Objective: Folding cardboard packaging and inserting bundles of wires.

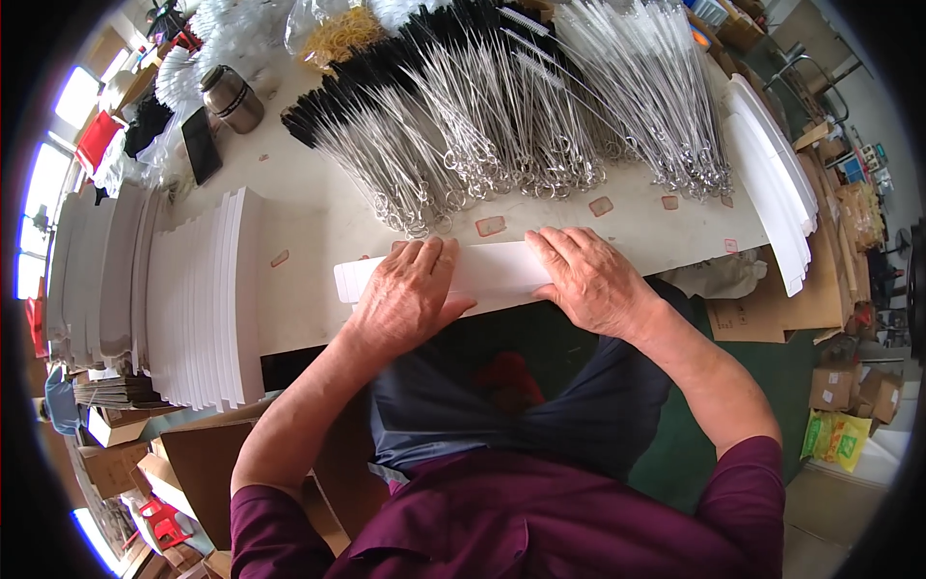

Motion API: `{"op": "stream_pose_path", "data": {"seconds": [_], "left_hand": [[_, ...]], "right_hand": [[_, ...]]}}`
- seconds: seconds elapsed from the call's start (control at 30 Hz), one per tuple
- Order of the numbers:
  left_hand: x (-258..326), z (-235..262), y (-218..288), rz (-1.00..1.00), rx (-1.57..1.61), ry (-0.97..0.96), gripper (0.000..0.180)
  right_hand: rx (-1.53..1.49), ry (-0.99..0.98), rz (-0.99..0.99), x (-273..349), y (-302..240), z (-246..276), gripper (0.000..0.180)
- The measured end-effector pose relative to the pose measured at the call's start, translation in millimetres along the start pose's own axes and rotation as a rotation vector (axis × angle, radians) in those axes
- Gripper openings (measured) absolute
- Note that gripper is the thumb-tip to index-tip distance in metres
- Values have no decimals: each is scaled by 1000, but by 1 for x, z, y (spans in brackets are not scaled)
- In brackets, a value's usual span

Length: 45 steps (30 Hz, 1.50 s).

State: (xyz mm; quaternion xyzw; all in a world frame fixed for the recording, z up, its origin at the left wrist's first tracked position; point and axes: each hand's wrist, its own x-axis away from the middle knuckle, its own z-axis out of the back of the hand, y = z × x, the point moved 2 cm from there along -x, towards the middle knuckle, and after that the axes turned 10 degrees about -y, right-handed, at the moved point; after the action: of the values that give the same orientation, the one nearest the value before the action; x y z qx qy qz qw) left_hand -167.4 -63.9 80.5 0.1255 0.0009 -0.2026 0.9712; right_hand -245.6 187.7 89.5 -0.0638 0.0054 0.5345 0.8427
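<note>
A long, narrow white paper box (pixel 497 269) lies crosswise at the table's near edge, in front of my body. My left hand (pixel 407 292) grips it left of its middle, fingers over the top and thumb along the near side. Toward the box's right end, my right hand (pixel 596 282) holds it in the same way, covering that end. The box's left end, with its flap, sticks out past my left hand. Just beyond lie heaps of wire-handled tube brushes with ring ends, some with black bristles (pixel 424 145), others with white bristles (pixel 666 106).
Stacked flat white boxes (pixel 203 299) stand at the table's left, with more white boxes (pixel 772 174) along its right edge. A steel flask (pixel 232 100), a dark phone (pixel 201 147) and a bag of yellow rubber bands (pixel 338 39) lie farther back. Cardboard cartons (pixel 217 463) flank the table.
</note>
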Motion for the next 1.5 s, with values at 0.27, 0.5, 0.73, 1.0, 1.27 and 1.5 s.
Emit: {"op": "stream_pose_path", "data": {"seconds": [0.27,0.5,0.73,1.0,1.27,1.5], "left_hand": [[-6,-8,3,39,33,-10,66],[0,-19,13,44,15,97,60],[20,-43,30,71,22,143,77],[10,-58,44,139,-179,-106,94],[80,-49,-5,252,-177,43,90],[87,-40,-7,262,-240,82,84]], "right_hand": [[-27,36,-13,0,9,-6,60],[-110,67,-66,7,4,-19,62],[-53,-4,-49,23,-8,-28,70],[137,-6,-36,-8,-48,-56,60],[73,29,-280,59,23,-37,68],[5,83,-239,62,27,-33,66]]}}
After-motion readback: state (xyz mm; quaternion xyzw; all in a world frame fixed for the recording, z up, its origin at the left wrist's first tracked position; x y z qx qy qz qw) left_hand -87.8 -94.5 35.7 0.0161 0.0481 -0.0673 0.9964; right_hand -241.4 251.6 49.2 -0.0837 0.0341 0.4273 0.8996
